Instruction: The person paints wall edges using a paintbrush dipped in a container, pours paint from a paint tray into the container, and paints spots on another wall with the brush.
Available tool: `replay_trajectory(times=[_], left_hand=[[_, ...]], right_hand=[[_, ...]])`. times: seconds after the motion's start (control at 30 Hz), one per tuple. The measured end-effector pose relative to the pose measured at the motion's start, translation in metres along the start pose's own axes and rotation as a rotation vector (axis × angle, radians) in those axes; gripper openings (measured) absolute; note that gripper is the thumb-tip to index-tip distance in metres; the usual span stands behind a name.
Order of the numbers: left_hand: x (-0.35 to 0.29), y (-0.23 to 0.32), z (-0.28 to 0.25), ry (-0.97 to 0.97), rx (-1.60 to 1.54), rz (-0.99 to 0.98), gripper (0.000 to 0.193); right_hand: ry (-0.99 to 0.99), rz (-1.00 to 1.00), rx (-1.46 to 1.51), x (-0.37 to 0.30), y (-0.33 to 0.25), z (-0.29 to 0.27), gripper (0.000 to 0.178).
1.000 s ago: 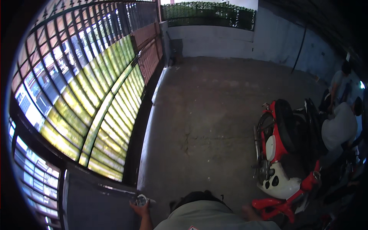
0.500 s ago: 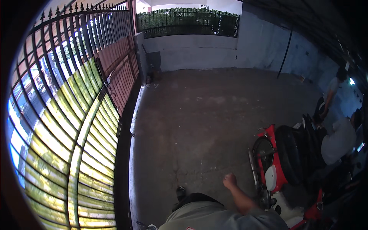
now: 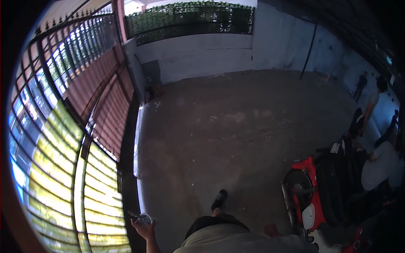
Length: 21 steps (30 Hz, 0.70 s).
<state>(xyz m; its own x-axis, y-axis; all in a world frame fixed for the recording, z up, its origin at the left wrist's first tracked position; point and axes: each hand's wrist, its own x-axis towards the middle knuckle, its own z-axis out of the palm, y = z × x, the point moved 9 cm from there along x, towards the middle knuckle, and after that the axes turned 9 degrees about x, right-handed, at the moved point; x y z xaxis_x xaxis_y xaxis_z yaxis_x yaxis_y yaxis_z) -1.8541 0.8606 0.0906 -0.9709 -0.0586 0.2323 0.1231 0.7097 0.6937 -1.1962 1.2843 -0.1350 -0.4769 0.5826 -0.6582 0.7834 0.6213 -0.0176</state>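
Head view: left hand (image 3: 145,231) grips small shiny object (image 3: 141,218) (blurry), right hand's grip unclear.

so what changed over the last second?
The left hand was at the gate latch, dropped out of view, and is back up beside the gate holding a small shiny thing. The right hand swung forward, then went out of view. The red motorbike stayed parked.

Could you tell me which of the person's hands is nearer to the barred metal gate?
The left. The left hand, holding a small shiny object, is right beside the metal gate. The right hand is far off to the other side, near the red motorbike.
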Motion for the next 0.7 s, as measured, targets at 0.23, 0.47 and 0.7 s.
replay_trajectory(times=[0.23, 0.47, 0.7], left_hand=[[0.078, 0.117, 0.116, 0.097, -0.053, -0.126, 0.128], [0.093, 0.220, 0.253, -0.490, 0.421, 0.458, 0.057], [0.155, 0.247, 0.385, -0.499, 0.294, -0.083, 0.065]], right_hand=[[0.301, 0.329, 0.362, 0.207, 0.038, -0.184, 0.026], [0.393, 0.158, 1.078, 0.308, -0.009, -0.539, 0.050], [0.599, 0.197, 0.940, 0.433, 0.018, -0.635, 0.041]])
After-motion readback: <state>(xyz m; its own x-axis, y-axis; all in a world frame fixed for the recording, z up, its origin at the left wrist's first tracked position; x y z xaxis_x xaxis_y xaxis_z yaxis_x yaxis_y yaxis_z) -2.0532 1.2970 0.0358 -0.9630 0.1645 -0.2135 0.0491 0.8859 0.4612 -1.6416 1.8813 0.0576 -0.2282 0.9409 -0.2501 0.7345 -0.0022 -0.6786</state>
